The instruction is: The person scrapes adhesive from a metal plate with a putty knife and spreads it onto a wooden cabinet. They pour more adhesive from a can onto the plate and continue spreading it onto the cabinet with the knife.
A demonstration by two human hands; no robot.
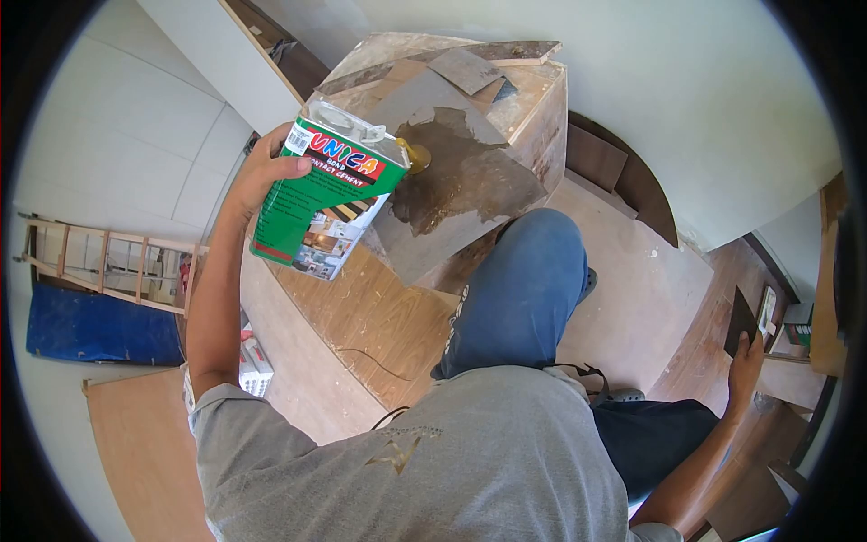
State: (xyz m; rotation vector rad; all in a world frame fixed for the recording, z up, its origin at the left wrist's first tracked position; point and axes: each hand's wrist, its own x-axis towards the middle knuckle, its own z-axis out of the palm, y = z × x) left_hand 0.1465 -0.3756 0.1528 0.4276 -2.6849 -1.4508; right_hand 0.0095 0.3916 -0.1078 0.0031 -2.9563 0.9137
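Note:
My left hand (268, 173) grips a green and white contact cement can (330, 194), thumb on its front face, and holds it tilted. Amber glue (417, 157) runs from its spout onto a grey sheet (423, 246). A wet brown patch of spread glue (456, 181) covers much of that sheet, which lies on a worn wooden box (542, 99). Off to the far right, my right hand (745, 361) holds a thin dark flat piece (741, 323) by its lower end, away from the sheet.
Board scraps (465, 70) and a curved strip (533, 52) lie on the box top. A wooden ladder (108, 257) and a blue panel (104, 327) are at the left. My bent knee (537, 262) is close to the sheet. A curved dark board (632, 181) borders the white wall.

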